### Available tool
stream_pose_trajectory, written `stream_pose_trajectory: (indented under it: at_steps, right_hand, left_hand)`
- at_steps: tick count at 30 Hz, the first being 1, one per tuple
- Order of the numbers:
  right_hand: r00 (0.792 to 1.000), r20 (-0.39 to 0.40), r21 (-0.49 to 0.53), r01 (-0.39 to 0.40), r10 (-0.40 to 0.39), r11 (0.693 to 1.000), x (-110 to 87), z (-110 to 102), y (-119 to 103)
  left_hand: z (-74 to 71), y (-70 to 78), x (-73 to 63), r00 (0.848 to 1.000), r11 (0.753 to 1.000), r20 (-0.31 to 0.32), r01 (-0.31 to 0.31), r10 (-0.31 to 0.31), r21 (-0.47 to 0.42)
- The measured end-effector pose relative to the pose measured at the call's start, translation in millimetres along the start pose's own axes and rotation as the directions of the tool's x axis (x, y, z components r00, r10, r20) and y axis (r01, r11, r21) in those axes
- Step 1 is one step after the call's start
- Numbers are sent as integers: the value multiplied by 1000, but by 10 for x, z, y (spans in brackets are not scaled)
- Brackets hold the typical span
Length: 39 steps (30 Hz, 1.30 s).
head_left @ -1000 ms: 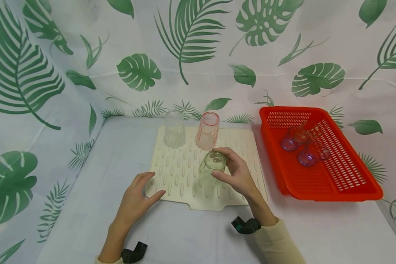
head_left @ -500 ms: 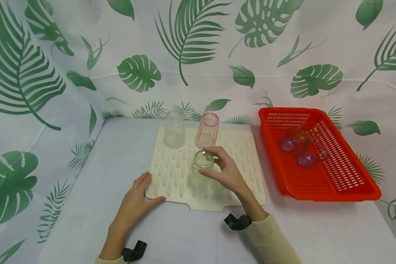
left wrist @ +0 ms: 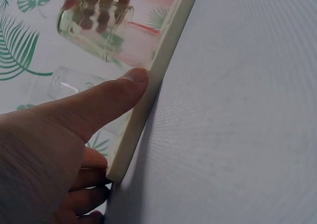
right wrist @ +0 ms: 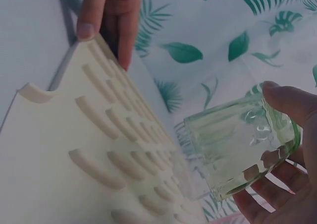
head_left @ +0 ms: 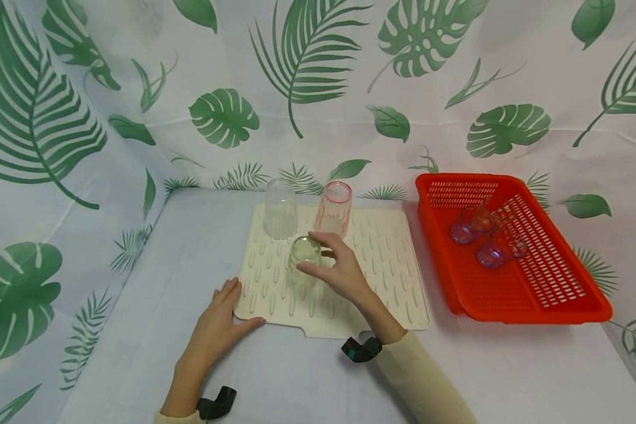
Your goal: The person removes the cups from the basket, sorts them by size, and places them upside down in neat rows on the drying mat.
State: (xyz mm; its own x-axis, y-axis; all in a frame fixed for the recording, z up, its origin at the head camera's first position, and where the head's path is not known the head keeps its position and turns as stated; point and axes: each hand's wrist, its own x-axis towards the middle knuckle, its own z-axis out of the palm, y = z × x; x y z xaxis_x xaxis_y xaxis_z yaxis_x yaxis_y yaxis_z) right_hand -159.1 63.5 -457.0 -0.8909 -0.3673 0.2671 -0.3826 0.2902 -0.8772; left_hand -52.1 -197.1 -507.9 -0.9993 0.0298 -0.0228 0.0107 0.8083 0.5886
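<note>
My right hand [head_left: 339, 268] grips a pale green glass [head_left: 303, 259] near its upper end, thumb on one side and fingers on the other. In the right wrist view the glass [right wrist: 237, 140] points its other end at a cream draining board [head_left: 373, 277] with raised ridges. My left hand [head_left: 217, 324] touches the board's front-left corner; its thumb lies on the front edge, its fingers along the left edge. At the back of the board stand a clear glass [head_left: 281, 209] and, right of it, a pink glass [head_left: 335, 206].
A red plastic basket [head_left: 556, 306] stands right of the board, with a few tinted glasses lying inside, among them a purple one [head_left: 493, 253]. Leaf-patterned cloth [head_left: 323, 135] rises behind and at the left of the pale table [head_left: 286, 383].
My right hand has carried the green glass leftward over the board, from in front of the pink glass toward the clear one. My left hand's fingers have closed in on the board's corner.
</note>
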Motion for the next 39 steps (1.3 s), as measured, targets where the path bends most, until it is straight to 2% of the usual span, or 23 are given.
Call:
stream_pose_trajectory:
  at_steps: [11, 21, 33, 39]
  right_hand:
    - [999, 3, -17, -40, 40, 999, 177, 202, 10]
    - [1000, 19, -26, -12, 13, 1000, 291, 355, 35]
    - [998, 34, -32, -50, 51, 998, 397, 466, 91]
    - [998, 36, -41, -54, 56, 998, 428, 495, 104]
  left_hand:
    - [-8, -17, -11, 1000, 1000, 5, 5, -5, -1]
    - [3, -24, -4, 999, 1000, 26, 25, -25, -13]
    - [3, -35, -11, 1000, 1000, 16, 18, -17, -14]
    - [8, -46, -7, 1000, 1000, 3, -5, 5, -8]
